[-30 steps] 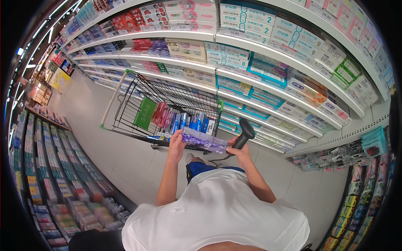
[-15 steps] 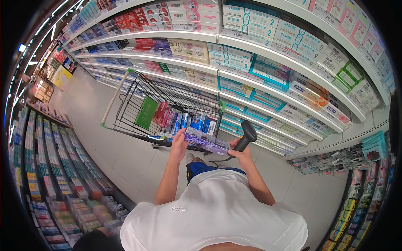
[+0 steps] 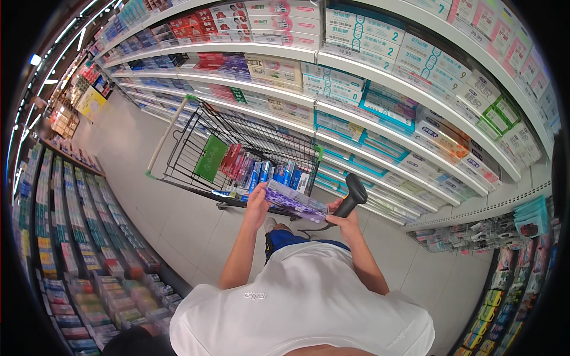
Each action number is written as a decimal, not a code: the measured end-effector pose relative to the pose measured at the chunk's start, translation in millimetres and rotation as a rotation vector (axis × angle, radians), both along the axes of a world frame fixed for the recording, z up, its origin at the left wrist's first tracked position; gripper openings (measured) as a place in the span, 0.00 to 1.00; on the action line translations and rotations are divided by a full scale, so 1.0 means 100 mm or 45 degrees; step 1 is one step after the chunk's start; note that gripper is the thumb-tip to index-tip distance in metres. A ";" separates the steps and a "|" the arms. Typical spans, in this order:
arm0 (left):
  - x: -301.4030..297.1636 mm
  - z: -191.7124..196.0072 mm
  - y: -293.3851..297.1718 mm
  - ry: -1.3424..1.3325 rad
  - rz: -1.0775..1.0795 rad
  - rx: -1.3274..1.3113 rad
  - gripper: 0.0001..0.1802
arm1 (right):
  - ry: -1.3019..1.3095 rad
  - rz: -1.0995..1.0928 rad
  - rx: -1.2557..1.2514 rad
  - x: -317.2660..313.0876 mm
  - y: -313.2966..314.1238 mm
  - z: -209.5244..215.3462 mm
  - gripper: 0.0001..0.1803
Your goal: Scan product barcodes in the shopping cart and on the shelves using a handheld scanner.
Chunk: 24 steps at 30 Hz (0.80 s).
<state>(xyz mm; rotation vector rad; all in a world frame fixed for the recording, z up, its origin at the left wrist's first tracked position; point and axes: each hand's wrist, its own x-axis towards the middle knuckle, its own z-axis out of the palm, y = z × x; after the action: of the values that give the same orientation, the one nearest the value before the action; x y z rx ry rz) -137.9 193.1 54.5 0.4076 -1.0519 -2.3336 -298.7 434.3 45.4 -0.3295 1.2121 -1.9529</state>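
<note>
In front of my body, a long purple and grey box [image 3: 295, 203] is held out level, slanting down to the right. My left hand [image 3: 257, 204] is closed on its left end. My right hand [image 3: 344, 218] grips a black handheld barcode scanner [image 3: 355, 191], whose head points up; its fingers also meet the right end of the box. A dark cable [image 3: 314, 229] trails from the scanner. Just beyond the box stands a wire shopping cart [image 3: 199, 133] with a green panel [image 3: 210, 157]. Inside it lie red boxes [image 3: 236, 160] and blue boxes [image 3: 290, 173].
Shelves [image 3: 270, 52] packed with boxed goods curve across the front and right. On the left is a low rack [image 3: 77, 219] full of small packages. Hanging packs [image 3: 530, 219] are at the far right. Tiled floor [image 3: 133, 139] runs along the aisle, with a yellow sign [image 3: 91, 105] farther off.
The view has shifted slightly, so the shelves and cart sit a little farther right. Both hands keep their hold on the box and the scanner.
</note>
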 end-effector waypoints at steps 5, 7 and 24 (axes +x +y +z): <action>-0.01 0.02 0.00 -0.014 -0.010 -0.019 0.14 | -0.007 0.004 0.025 0.01 0.01 0.05 0.32; 0.00 0.02 0.02 -0.012 -0.012 -0.012 0.14 | -0.019 0.004 0.039 0.01 0.01 0.05 0.32; -0.03 -0.05 0.13 0.097 -0.042 -0.023 0.28 | -0.097 0.006 0.009 0.06 -0.04 0.09 0.30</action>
<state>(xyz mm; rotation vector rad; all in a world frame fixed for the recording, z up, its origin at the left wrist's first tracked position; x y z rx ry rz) -140.5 206.3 49.3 0.2942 -1.0506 -2.3474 -293.2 430.5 54.7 -0.2522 1.1681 -1.9394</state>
